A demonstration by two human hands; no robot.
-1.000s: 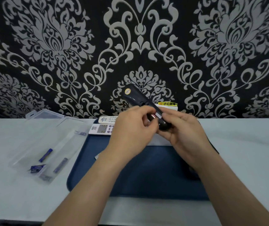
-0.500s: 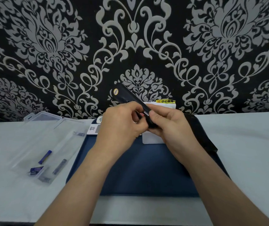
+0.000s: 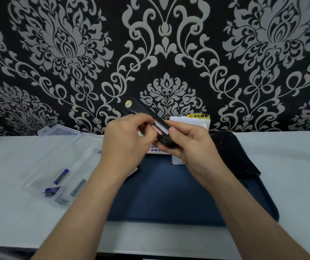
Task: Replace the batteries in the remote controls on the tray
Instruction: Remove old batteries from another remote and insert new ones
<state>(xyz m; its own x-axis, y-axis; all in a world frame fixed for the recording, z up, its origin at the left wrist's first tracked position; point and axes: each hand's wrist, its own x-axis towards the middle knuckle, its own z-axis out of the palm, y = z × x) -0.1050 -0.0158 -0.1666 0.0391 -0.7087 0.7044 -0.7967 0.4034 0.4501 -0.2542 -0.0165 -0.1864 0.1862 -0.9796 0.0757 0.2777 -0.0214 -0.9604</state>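
I hold a black remote control (image 3: 146,113) tilted above the dark blue tray (image 3: 169,194), back side up, its battery bay uncovered. My right hand (image 3: 189,145) grips the remote's lower end. The fingertips of my left hand (image 3: 126,143) pinch a red battery (image 3: 157,130) that sits in the bay. A white remote with purple buttons (image 3: 156,150) lies on the tray behind my hands, mostly hidden.
A clear plastic box (image 3: 56,166) lies open on the white table at left, with several blue batteries (image 3: 61,176) inside. A white wall socket with a yellow warning label (image 3: 197,119) is behind my hands. A black cloth (image 3: 233,152) lies over the tray's right rear corner.
The remote and both hands drifted slightly left in the view. My left fingers shifted on the red battery in the open bay, which now shows more clearly.
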